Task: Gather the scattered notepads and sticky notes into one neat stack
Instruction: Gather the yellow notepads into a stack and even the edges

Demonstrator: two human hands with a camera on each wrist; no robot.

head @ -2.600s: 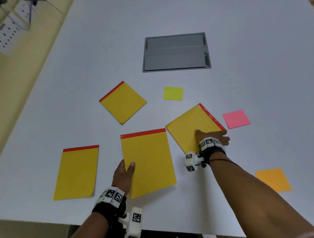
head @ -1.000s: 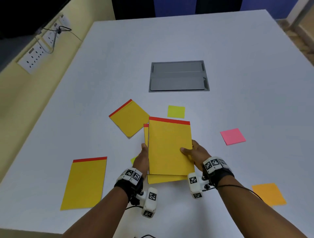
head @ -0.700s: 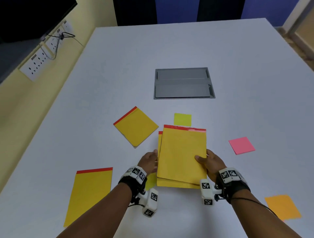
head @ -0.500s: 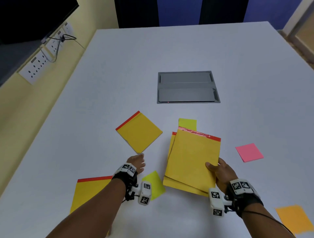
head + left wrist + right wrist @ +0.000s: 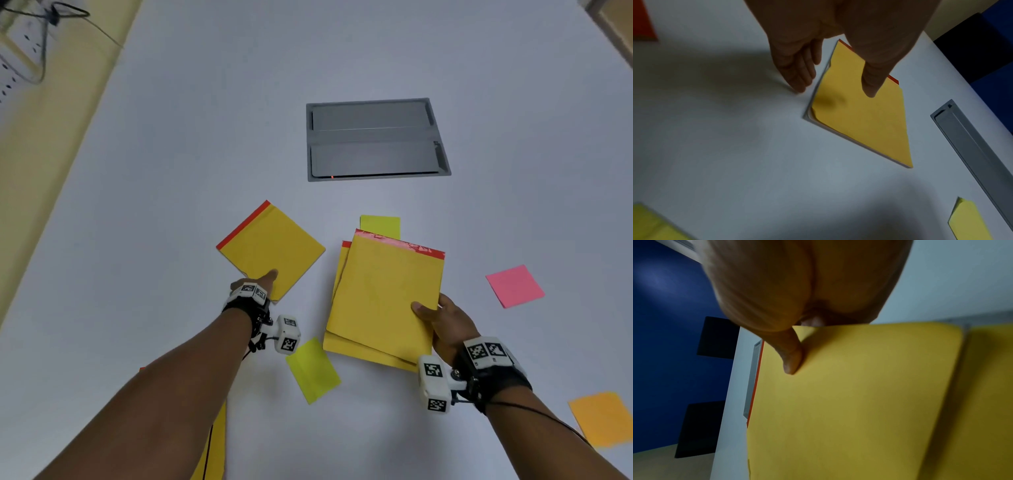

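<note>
My right hand point(image 5: 430, 310) pinches the top large yellow notepad point(image 5: 387, 291) at its near right corner, thumb on top point(image 5: 792, 361), fingers underneath. That pad point(image 5: 838, 410) lies askew over a second large notepad point(image 5: 337, 274). My left hand point(image 5: 263, 284) reaches the near corner of the small yellow red-edged notepad point(image 5: 270, 248). Its thumb is over the pad point(image 5: 859, 126) and its straight fingers point(image 5: 797, 76) meet the table beside the pad's edge. Loose sticky notes lie around: lime point(image 5: 380, 226), lime-yellow point(image 5: 313, 370), pink point(image 5: 513, 286) and orange point(image 5: 604, 418).
Another yellow notepad point(image 5: 215, 445) lies near the table's front edge, mostly hidden under my left forearm. A grey recessed hatch point(image 5: 376, 138) is set in the white table point(image 5: 205, 137) beyond the pads. A wall with sockets runs along the left.
My left hand let go of the stacked pads and moved left to the small notepad. My right hand kept the top pad, which turned askew. A lime-yellow sticky note came into view.
</note>
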